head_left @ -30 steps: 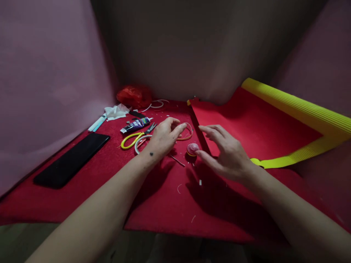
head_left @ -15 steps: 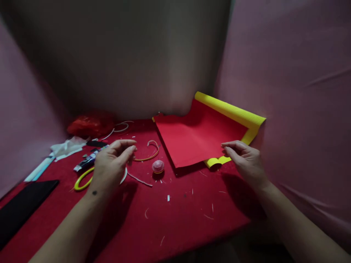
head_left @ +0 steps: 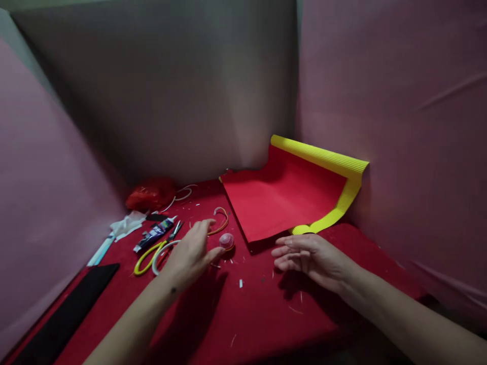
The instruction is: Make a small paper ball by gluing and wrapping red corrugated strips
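My left hand (head_left: 194, 251) is open just left of a small pink ball-shaped piece (head_left: 227, 241) with a yellow-orange lower edge. Its thumb and fingers are apart, and the thumb tip points at the ball; I cannot tell whether they touch. Over the table to the right, my right hand (head_left: 310, 258) hangs open and holds nothing. Behind it lies a sheet of red paper (head_left: 285, 203), resting on yellow corrugated card (head_left: 323, 157) that is rolled up along its far edge. An orange cord (head_left: 224, 223) curls behind the left fingers.
Left on the red tabletop (head_left: 213, 334) lie yellow-handled scissors (head_left: 146, 259), a dark glue tube (head_left: 155, 233), a white ring (head_left: 155, 261), a white tissue (head_left: 127, 224), a red plastic bag (head_left: 151, 192) and a black strip (head_left: 72, 309). Pink and grey walls enclose the table; paper scraps are scattered about.
My left hand has moved right toward the pink ball and its fingers have spread. My right hand has come inward and lower, its pinch now opened. The view has shifted a little.
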Tool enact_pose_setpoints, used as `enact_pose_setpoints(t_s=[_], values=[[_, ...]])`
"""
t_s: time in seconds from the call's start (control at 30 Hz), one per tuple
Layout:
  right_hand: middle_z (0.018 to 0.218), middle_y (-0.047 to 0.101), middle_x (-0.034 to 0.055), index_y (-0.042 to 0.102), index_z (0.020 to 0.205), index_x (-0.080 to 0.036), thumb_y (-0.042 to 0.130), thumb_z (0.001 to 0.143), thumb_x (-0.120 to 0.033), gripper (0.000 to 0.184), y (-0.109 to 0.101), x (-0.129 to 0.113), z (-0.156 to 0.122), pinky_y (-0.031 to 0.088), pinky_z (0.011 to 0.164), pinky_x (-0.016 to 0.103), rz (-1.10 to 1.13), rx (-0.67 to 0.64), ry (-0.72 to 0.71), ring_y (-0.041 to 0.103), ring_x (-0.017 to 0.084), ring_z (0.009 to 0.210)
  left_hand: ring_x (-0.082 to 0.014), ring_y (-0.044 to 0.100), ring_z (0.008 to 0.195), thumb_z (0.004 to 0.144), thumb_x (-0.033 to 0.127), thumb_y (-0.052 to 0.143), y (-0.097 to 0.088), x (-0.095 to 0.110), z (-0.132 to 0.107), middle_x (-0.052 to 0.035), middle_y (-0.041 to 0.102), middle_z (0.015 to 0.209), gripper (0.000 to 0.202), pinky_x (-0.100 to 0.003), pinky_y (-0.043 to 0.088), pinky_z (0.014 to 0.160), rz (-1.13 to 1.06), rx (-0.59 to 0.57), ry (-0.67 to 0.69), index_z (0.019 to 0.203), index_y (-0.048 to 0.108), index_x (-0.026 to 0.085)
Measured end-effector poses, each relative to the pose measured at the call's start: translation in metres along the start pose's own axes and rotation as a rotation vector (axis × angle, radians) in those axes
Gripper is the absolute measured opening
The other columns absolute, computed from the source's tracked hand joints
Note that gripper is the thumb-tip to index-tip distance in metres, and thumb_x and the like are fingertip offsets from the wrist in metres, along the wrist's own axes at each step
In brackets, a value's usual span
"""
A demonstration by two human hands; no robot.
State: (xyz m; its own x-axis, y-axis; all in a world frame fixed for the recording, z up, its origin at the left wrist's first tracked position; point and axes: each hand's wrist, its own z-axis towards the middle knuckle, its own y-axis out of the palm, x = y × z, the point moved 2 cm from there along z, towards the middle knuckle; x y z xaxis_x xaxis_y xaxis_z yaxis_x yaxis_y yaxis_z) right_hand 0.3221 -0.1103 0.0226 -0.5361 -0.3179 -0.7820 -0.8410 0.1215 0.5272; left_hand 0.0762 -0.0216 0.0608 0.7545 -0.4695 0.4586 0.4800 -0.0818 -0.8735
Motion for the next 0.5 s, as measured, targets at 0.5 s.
enact_pose_setpoints(t_s=[0.5], values=[[0.071, 0.069, 0.0165, 0.057, 0.076, -0.010, 0.049, 0.082, -0.008, 0.010, 0.019, 0.014, 0.036, 0.056, 0.073, 0.027, 0.159, 0.190, 0.126, 0.071, 0.020, 0.066, -0.0282, 0.058, 0.104, 0.071, 0.024, 0.059, 0.039, -0.014, 0.016, -0.0113, 0.060, 0.110, 0.060, -0.039, 0.044, 0.087, -0.021, -0.108, -0.004, 0.127, 0.039, 0.017]])
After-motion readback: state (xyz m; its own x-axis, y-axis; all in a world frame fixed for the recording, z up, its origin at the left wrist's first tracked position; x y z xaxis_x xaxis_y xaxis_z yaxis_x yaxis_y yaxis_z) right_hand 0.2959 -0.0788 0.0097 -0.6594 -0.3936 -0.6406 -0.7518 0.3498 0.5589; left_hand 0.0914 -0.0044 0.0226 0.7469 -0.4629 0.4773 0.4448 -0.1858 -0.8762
